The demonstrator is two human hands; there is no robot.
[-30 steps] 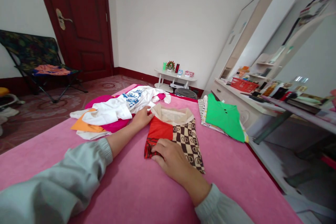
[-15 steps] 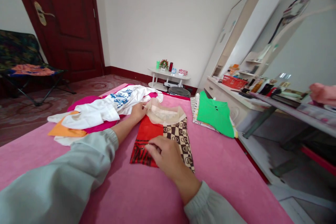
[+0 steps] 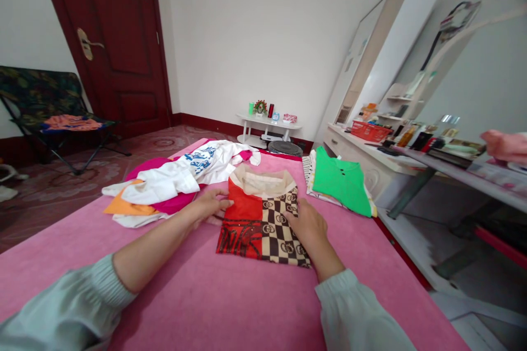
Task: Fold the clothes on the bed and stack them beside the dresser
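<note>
A folded shirt [image 3: 247, 219] lies on the pink bedspread [image 3: 230, 301], red on its left half and checked in brown and cream with small faces on its right half. Its pale sheer collar [image 3: 267, 182] points away from me. My left hand [image 3: 209, 208] pinches the shirt's left edge, some fingertips hidden at the side. At the right edge, my right hand [image 3: 310, 225] has its thumb on top of the checked cloth and its other fingers around the side, partly out of sight.
Left of the shirt is a loose heap of clothes, a white shirt [image 3: 181, 175] with blue print over magenta and orange cloth. A stack topped by a green shirt [image 3: 341, 181] lies right. Beyond the bed's right edge stands a dressing table [image 3: 358, 145].
My left hand has come back from the collar to the shirt's left edge. My right hand has moved from above the shirt's front to its right edge. The collar lies flatter.
</note>
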